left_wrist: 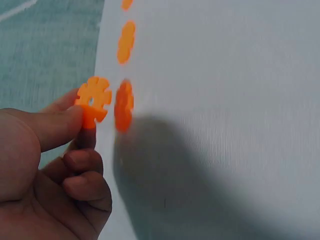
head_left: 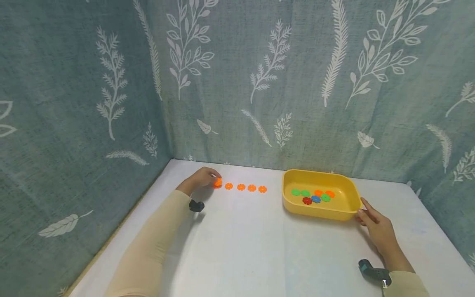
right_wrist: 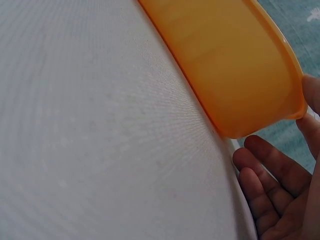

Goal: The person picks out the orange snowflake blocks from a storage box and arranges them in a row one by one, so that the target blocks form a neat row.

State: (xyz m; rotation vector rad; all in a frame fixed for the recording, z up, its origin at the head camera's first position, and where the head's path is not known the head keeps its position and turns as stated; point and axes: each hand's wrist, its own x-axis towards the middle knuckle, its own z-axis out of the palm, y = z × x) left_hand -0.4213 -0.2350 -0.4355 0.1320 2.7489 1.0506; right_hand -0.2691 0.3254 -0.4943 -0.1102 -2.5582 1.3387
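Note:
My left hand [head_left: 201, 177] pinches an orange flower-shaped disc [left_wrist: 98, 93] between thumb and fingers at the back left of the table. Just beyond its edge in the left wrist view, another orange disc [left_wrist: 124, 107] lies flat on the white surface. To the right of that hand, several more orange discs [head_left: 241, 187] form a spaced row. My right hand [head_left: 381, 232] holds the near right corner of a yellow tray [head_left: 315, 211], thumb and a finger at its rim; the other fingers are loosely bent below. Green discs [head_left: 305, 193], orange ones, a red and a blue lie inside.
A white table [head_left: 237, 255] bears everything. Green leaf-patterned cloth [head_left: 237, 123] hangs behind it and along the left and right sides. Each wrist carries a dark strapped device [head_left: 372, 272].

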